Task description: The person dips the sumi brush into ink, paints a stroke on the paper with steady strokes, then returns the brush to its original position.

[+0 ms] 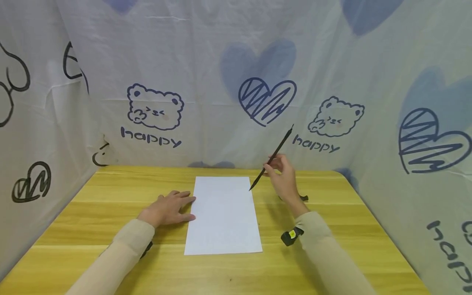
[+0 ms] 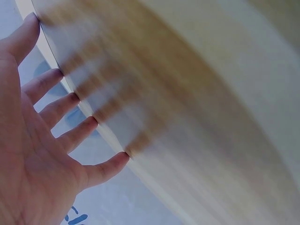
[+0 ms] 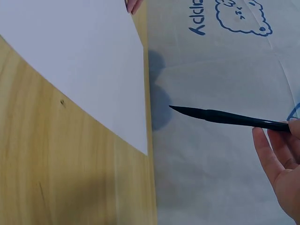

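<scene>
A blank white sheet of paper (image 1: 223,217) lies on the wooden table. My left hand (image 1: 170,209) rests at its left edge, fingers spread and fingertips on the surface; the left wrist view shows the same hand (image 2: 51,126) with its palm toward the camera. In my right hand (image 1: 283,176) I hold a dark writing brush (image 1: 278,148) between thumb and fingers, slanted, its tip down over the paper's upper right edge. The right wrist view shows the brush's pointed dark tip (image 3: 187,110) raised above the table, apart from the paper.
The yellow wood-grain table (image 1: 332,254) has a rounded far right corner. White cloth (image 1: 214,123) printed with hearts, bears and "happy" hangs behind it and along both sides. A black strap with a yellow-marked buckle (image 1: 292,235) is at my right wrist.
</scene>
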### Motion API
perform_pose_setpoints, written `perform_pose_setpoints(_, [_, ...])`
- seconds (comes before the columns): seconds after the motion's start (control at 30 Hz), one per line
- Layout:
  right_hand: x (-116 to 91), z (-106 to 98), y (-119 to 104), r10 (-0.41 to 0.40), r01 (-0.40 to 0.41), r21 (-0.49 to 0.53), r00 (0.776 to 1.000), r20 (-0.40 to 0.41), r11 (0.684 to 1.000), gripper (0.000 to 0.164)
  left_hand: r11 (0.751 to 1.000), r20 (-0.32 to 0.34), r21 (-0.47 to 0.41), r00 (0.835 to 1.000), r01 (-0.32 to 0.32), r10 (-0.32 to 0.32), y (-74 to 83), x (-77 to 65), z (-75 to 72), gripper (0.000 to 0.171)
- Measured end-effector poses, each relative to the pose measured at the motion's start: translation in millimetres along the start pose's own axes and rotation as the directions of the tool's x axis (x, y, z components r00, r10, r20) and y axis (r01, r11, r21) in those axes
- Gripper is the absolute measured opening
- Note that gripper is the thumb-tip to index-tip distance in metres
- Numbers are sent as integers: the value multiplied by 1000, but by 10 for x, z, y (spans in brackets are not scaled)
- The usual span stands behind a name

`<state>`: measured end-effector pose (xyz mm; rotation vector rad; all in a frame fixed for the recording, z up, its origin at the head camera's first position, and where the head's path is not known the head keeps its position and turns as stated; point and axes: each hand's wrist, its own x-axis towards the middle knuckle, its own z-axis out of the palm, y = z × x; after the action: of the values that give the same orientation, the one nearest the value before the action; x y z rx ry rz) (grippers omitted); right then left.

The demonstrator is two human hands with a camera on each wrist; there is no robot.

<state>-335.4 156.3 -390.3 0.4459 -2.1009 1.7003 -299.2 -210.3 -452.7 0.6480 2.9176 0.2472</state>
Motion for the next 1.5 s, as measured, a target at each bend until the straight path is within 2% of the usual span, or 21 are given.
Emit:
perform_pose_setpoints(0.27, [-54, 126, 7, 30, -31, 31, 999, 17, 999, 27, 1000, 6, 6, 1000, 2, -2, 13, -9, -11, 77])
perform_pose_setpoints(0.5, [-54, 220, -19, 18, -19, 45, 1000, 22, 999, 26, 1000, 1, 9, 1000, -1, 1, 29, -24, -32, 76])
perform_pose_setpoints(0.93, [-81, 386, -42, 45, -47, 64, 999, 20, 997, 25, 1000, 0, 6, 1000, -3, 3, 9, -19, -11, 76])
perform_pose_setpoints(1.5, [-98, 533, -18, -4, 0, 92, 999, 41, 996, 25, 1000, 3, 17, 1000, -11, 11, -19, 13, -14, 76])
